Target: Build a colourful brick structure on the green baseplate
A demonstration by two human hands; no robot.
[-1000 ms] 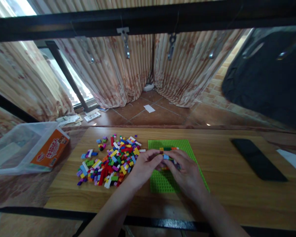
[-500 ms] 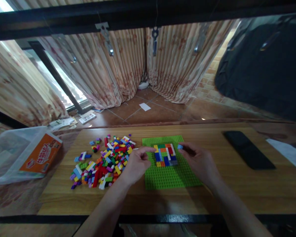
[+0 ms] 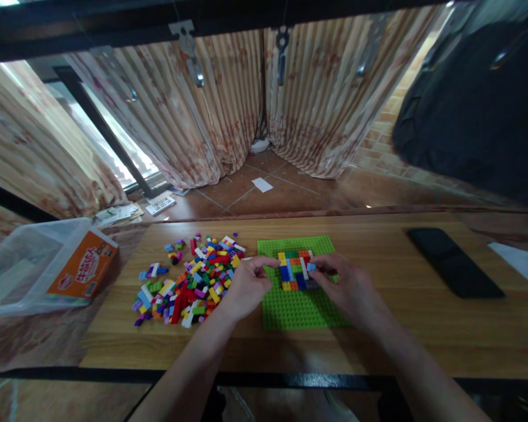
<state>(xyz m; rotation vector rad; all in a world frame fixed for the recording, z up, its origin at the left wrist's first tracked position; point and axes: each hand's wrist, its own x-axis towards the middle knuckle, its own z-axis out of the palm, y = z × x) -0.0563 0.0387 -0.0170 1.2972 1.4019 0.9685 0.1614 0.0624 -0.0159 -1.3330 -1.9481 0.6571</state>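
A block of colourful toy bricks (image 3: 296, 278) stands on the green studded baseplate (image 3: 286, 313). Between the thumb and fingers of my right hand (image 3: 351, 286) is a small light blue brick (image 3: 311, 266), over the block's right side; whether it touches the bricks below I cannot tell. My left hand (image 3: 249, 285) is at the block's left side, index finger stretched toward its upper left corner, the other fingers loosely curled with nothing seen in them. My right fingers hide part of the block's right edge.
A heap of loose bricks (image 3: 198, 287) lies left of the baseplate on the wooden table (image 3: 378, 351). Beyond it stands a clear plastic bin (image 3: 22, 246) with an orange label. A black phone-like slab (image 3: 454, 264) and a white sheet (image 3: 521, 264) lie to the right.
My right hand has moved left with the light blue brick, from beside the block to over its right side. My left hand stays near the block's left side. The camera view has shifted slightly.
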